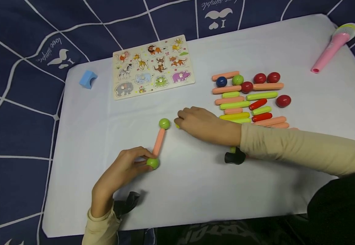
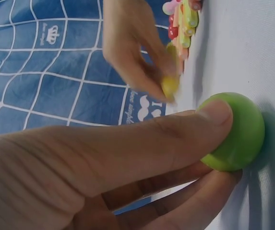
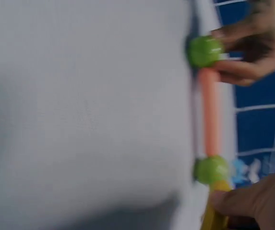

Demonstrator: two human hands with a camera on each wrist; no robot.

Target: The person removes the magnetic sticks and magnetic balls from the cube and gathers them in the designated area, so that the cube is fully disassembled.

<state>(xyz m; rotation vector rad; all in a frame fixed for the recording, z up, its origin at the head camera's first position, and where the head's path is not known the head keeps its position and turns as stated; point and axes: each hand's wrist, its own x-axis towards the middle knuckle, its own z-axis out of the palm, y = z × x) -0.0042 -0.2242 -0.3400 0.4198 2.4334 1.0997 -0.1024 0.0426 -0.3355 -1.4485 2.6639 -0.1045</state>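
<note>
Here, from above, my left hand (image 1: 125, 168) pinches the near green ball (image 1: 152, 163) of an orange stick (image 1: 158, 142) on the white sheet (image 1: 196, 190). At the left wrist, thumb and fingers curl round that ball. At the right wrist, my right hand (image 3: 252, 203) pinches a yellow stick (image 3: 213, 215) against the far ball (image 3: 210, 170); joining it squarely looks next.

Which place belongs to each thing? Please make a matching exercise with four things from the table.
Things:
1. blue block
2. pink toy microphone
3. animal puzzle board
4. near green ball

Places:
a. at the far right corner of the white sheet
b. pinched by the left hand, at the near end of the orange stick
c. at the far left edge of the white sheet, left of the puzzle
d. at the far side, between the block and the pile of sticks

Pairs: 1-c, 2-a, 3-d, 4-b
</note>
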